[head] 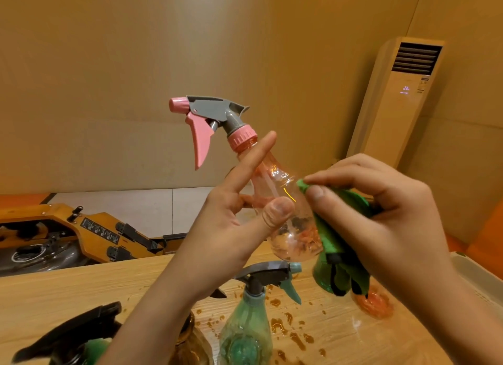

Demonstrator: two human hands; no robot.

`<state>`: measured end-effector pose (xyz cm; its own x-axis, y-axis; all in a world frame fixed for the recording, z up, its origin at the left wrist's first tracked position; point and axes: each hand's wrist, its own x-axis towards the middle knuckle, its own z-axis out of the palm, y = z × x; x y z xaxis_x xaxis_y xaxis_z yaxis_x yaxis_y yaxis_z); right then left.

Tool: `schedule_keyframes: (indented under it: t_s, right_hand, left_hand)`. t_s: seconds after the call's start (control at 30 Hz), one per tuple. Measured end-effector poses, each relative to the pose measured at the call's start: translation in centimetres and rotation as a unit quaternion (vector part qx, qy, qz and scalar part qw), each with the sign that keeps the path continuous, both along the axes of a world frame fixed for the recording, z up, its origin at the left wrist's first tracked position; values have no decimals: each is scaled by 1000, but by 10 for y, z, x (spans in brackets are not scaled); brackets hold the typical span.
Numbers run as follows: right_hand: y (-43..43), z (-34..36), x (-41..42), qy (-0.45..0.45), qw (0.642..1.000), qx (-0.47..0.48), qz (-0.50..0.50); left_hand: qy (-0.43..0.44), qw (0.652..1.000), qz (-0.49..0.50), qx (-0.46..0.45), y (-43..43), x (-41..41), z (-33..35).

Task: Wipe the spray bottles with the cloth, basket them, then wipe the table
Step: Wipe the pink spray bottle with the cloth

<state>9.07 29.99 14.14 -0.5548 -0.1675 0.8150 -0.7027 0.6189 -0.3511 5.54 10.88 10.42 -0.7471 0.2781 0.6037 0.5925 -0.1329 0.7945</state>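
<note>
Black plastic caps the nearest bottle, which is cut off by the lower left corner. Beside it a brown bottle is mostly hidden behind the left forearm, and a green bottle with a teal trigger stands upright, its base out of frame. All three rest on the pale wooden table, which is spotted with brownish wet drops around the green bottle. Above them the left hand holds the pink bottle in the air, tilted, nozzle to the left. Its thumb presses the clear body, its forefinger lies straight along the neck, and the other fingers are hidden behind. The right hand pinches the green cloth between thumb and fingers, against the bottle's right side. Under the hanging cloth a pink-orange plastic shape is hard to make out. A white basket shows only its rim at the right edge. Beyond the table a yellow machine lies on the tiled floor, and a tall air conditioner stands against the tan wall.
</note>
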Motion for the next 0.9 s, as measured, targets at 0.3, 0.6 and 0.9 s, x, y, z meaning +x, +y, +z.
schedule_keyframes:
  t_s: [0.3,0.6,0.9]
  right_hand:
    - [1,-5,-1,-10,999,-41,3]
    - [9,3,-14,-57,989,-134,6]
    - [9,6,-17,-87,980,-173,43]
  left_hand:
    - [5,1000,-10,13,2,-1,-4]
    - [-41,997,-62,31,-1,0,-3]
    - [-41,992,-104,64,3,0,-4]
